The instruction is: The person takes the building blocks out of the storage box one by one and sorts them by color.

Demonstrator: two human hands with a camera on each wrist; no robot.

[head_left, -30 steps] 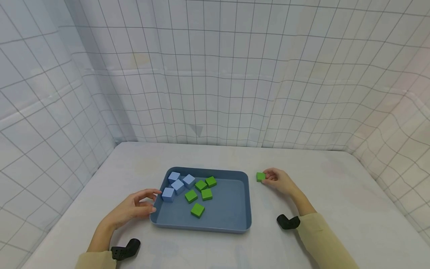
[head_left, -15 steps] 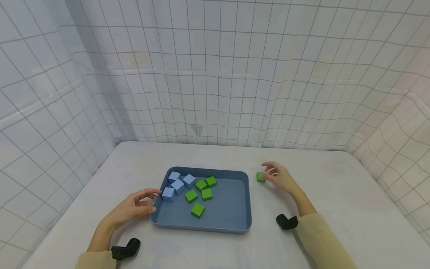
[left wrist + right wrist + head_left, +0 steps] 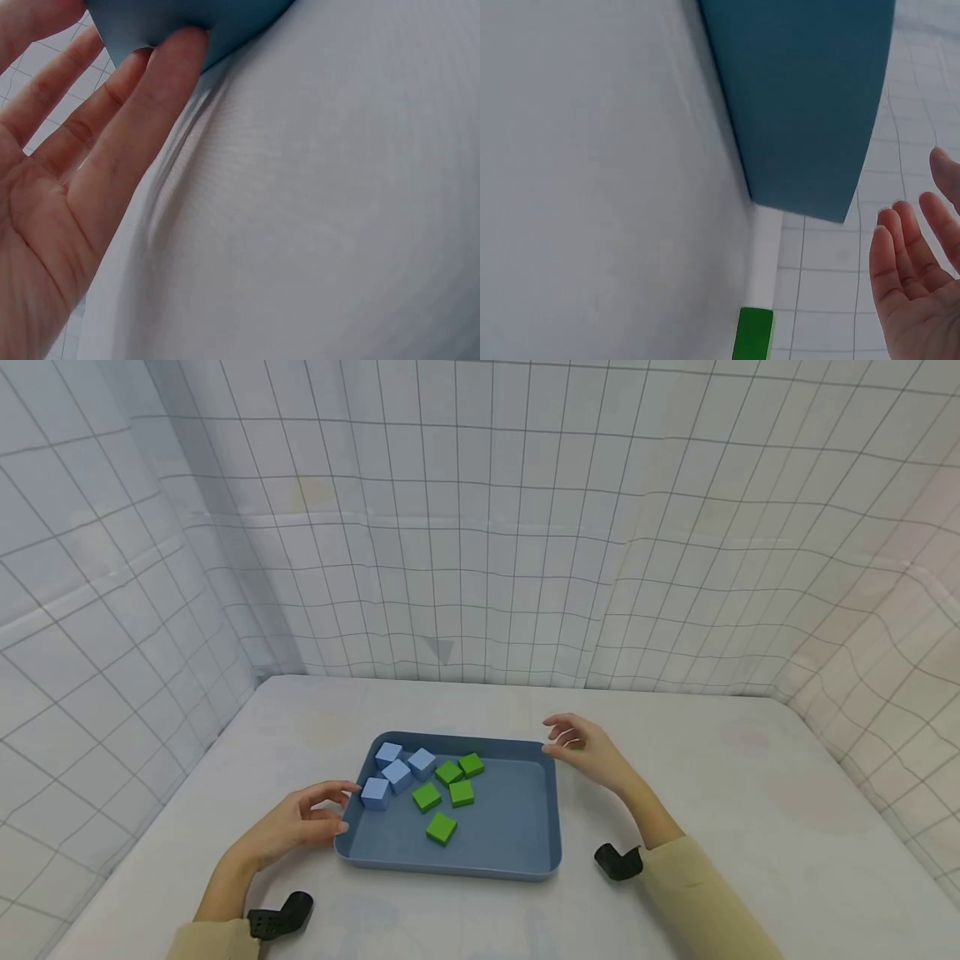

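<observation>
My left hand [image 3: 296, 818] rests against the left side of the blue-grey tray [image 3: 495, 870]. In the left wrist view its fingertips touch the tray's outer wall [image 3: 202, 22], fingers loosely extended. Over the tray's far right corner hovers my right hand [image 3: 596, 756], fingers relaxed and holding nothing. A green block [image 3: 754, 335] sits on the table beyond the tray in the right wrist view; in the head view the right hand hides it. Inside the tray, several blue blocks [image 3: 376, 794] gather at the left, with several green blocks [image 3: 442, 829] beside them toward the middle.
The tray stands on a white-covered table [image 3: 712, 760]. Grid-patterned white curtains [image 3: 480, 527] close off the back and both sides. Each wrist bears a black camera mount, such as the right mount [image 3: 618, 862].
My right hand let go of the green block on the table right of the tray, lifted, and moved left to the tray's far right corner. The left hand stayed put.
</observation>
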